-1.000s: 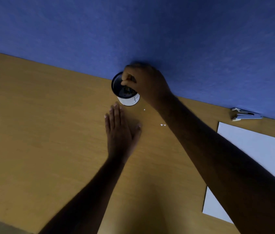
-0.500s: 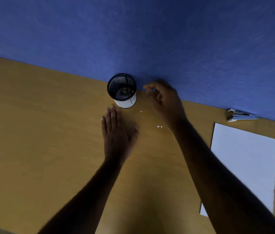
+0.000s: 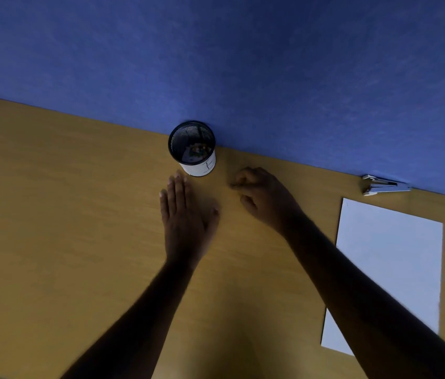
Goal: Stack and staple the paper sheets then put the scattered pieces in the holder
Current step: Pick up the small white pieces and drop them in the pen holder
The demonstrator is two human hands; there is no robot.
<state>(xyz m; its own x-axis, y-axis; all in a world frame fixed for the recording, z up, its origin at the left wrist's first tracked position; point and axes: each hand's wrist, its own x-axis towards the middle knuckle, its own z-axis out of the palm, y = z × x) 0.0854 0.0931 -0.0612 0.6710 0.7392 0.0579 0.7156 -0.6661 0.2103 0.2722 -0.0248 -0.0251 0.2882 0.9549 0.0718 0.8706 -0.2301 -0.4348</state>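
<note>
A black mesh holder [image 3: 192, 149] with a white band stands against the blue wall, with small colourful bits at its bottom. My left hand [image 3: 186, 217] lies flat and open on the wooden table [image 3: 65, 214], just in front of the holder. My right hand [image 3: 266, 198] rests on the table to the holder's right, fingers curled and fingertips pinched together at the surface. Any small piece under them is hidden. A white paper stack [image 3: 396, 258] lies at the right, partly covered by my right forearm. A grey stapler [image 3: 384, 184] sits beyond it by the wall.
The blue wall [image 3: 243, 64] runs along the table's far edge. Bare tabletop stretches to the left of my left arm.
My right hand left the holder's mouth, swung right and came down onto the table, covering the tiny white bits seen earlier. My left hand stayed flat in place.
</note>
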